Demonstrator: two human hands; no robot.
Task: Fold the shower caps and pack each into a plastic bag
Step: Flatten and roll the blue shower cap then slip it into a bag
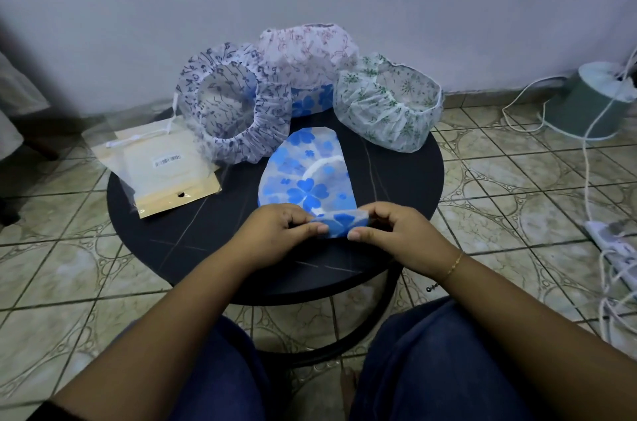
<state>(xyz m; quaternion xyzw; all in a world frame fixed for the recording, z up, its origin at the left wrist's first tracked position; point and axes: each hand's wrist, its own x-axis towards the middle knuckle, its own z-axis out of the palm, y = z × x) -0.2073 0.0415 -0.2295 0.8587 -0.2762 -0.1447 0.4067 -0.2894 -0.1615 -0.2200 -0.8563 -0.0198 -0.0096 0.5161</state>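
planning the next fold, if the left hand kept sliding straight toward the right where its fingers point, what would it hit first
Most likely the right hand, pinching the same near edge of the blue flower cap as the left hand. Only that folded edge lies between them.

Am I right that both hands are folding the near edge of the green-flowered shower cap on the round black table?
Not quite. The head view shows both the left hand and right hand pinching the near edge of the blue-flowered shower cap, not the green one. The green-flowered cap sits untouched at the far right of the round black table.
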